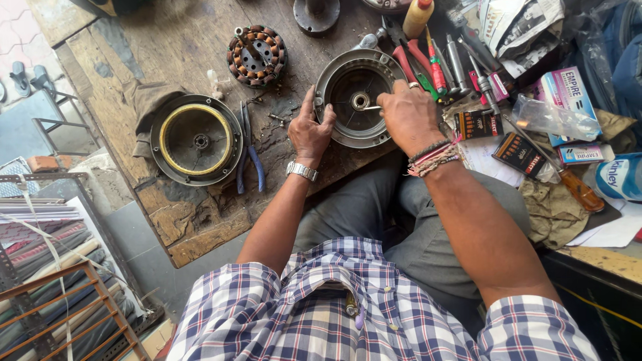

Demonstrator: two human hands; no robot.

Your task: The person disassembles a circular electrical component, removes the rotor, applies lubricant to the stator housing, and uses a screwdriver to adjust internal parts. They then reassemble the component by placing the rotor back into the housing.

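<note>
A round grey metal motor housing (pixel 344 73) with a central shaft lies on the worn wooden bench (pixel 174 47). My left hand (pixel 309 128), with a silver watch on the wrist, grips the housing's left rim. My right hand (pixel 409 113), with a ring and thread bracelets, rests on its right rim and holds a thin metal tool whose tip points at the hub.
A second round cover (pixel 196 139) with a brass-coloured ring lies to the left on a cloth, blue-handled pliers (pixel 250 152) beside it. A copper-wound stator (pixel 257 56) sits further back. Screwdrivers (pixel 435 63), small boxes (pixel 519 154) and a plastic bottle (pixel 418 17) crowd the right side.
</note>
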